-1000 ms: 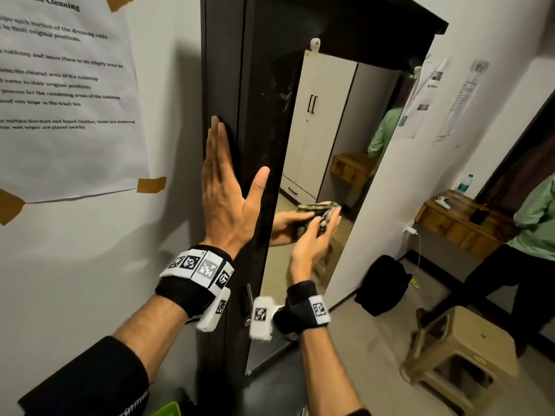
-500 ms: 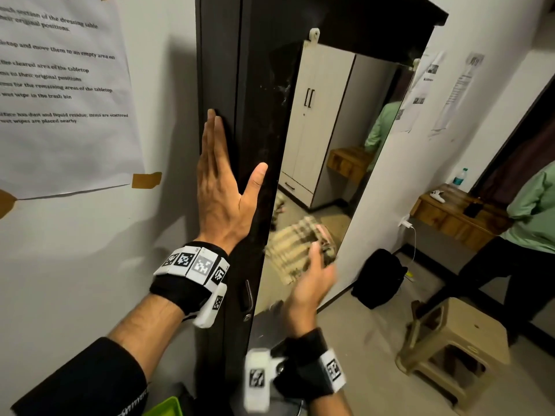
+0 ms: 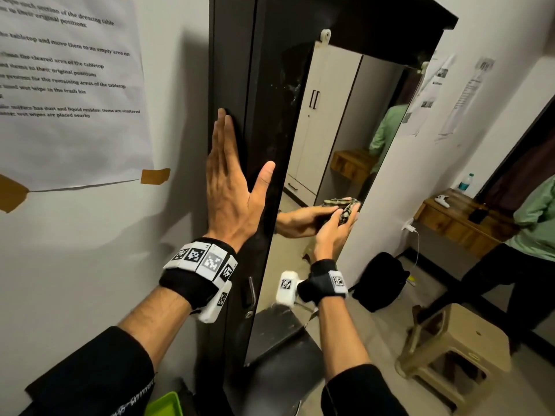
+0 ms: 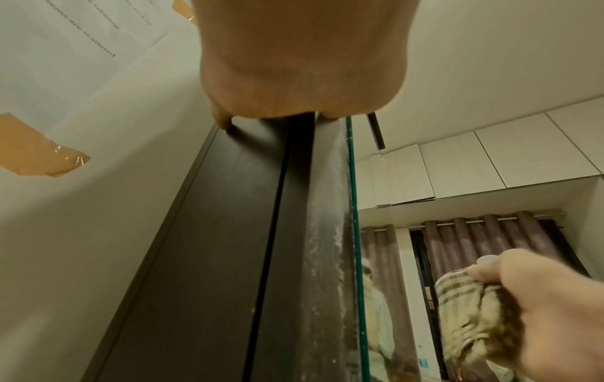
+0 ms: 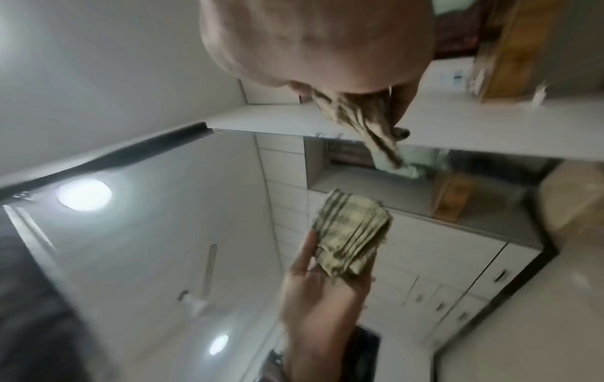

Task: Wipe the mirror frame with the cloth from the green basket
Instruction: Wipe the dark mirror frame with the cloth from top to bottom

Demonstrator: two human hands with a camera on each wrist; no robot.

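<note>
The tall mirror has a dark frame [image 3: 270,115], dusty along its inner strip [image 4: 323,258]. My left hand [image 3: 237,163] lies flat and open against the frame's left side, thumb spread toward the glass; the left wrist view shows only its palm [image 4: 300,64]. My right hand [image 3: 339,223] grips a bunched beige checked cloth [image 3: 345,213] and presses it to the mirror's right edge, about mid-height. The cloth [image 4: 474,315] bulges from that fist, and in the right wrist view the cloth [image 5: 362,121] hangs from my right hand [image 5: 320,44]. A corner of the green basket [image 3: 166,403] shows at the bottom.
A printed sheet [image 3: 69,85] is taped to the wall left of the frame. On the floor to the right are a black backpack [image 3: 378,280] and a beige plastic stool [image 3: 456,352]. A person in a green shirt [image 3: 537,217] stands by a wooden desk [image 3: 456,223].
My right hand swept down the mirror with the cloth half a second ago and is back up at the right edge. The left hand has stayed flat on the frame.
</note>
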